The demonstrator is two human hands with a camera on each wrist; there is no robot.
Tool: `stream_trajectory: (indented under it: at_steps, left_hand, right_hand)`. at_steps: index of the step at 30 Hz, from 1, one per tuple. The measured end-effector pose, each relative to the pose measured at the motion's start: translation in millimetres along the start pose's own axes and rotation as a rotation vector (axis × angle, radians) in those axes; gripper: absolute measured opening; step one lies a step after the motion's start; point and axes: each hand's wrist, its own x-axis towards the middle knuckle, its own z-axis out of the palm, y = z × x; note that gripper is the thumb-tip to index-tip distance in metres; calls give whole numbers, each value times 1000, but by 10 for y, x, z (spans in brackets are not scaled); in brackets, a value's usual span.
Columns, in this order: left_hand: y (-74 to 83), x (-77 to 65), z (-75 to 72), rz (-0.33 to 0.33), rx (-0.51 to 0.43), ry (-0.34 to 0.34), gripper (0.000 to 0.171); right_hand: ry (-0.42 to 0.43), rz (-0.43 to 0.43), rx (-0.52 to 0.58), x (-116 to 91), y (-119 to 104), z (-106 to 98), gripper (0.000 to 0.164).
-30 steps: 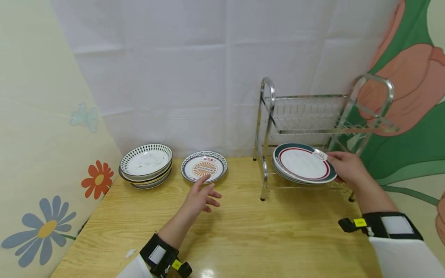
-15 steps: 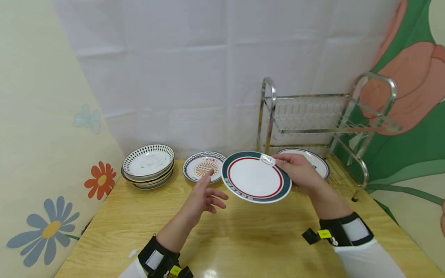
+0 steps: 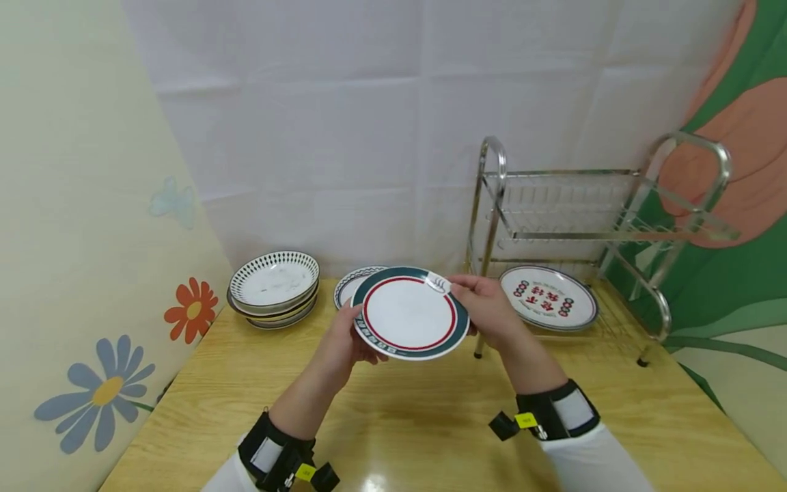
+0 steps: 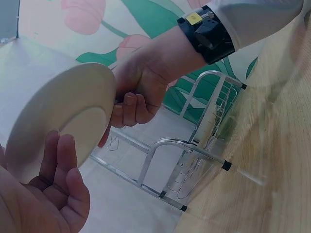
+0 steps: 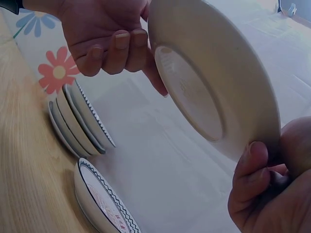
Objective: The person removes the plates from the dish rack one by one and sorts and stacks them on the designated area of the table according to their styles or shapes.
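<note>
A white plate (image 3: 410, 314) with a teal rim and a red ring is held up over the table, tilted toward me. On its left edge my left hand (image 3: 341, 342) pinches the rim, thumb on top and fingers underneath. The opposite edge is gripped by my right hand (image 3: 492, 311), its thumb beside a white label mark. The wrist views show the plate's pale underside (image 5: 194, 92) and foot ring. Partly hidden behind it lies a plate with a zigzag border (image 3: 348, 285). An oval plate with red characters (image 3: 549, 298) rests in the lower tier of the rack.
A two-tier metal dish rack (image 3: 572, 236) stands at the right by the wall. Several stacked dishes (image 3: 274, 280) sit at the back left. The wooden table (image 3: 393, 424) runs beneath both hands, with a white cloth (image 3: 320, 123) hanging behind.
My right hand has lifted the teal-rimmed plate out of the rack's lower tier and carried it left. My left hand has taken hold of its left edge. The red-lettered plate is now uncovered.
</note>
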Motion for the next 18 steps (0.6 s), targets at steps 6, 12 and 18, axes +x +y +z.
stream_trajectory:
  at_steps: [6, 12, 18]
  left_hand:
    - [-19, 28, 19, -62, -45, 70, 49]
    - [-60, 66, 41, -101, -68, 99, 46]
    - [-88, 77, 42, -85, -81, 111, 46]
  right_hand:
    - [17, 21, 7, -50, 2, 1, 40]
    - [29, 45, 38, -58, 49, -12, 42]
    - [6, 46, 78, -31, 104, -22, 42]
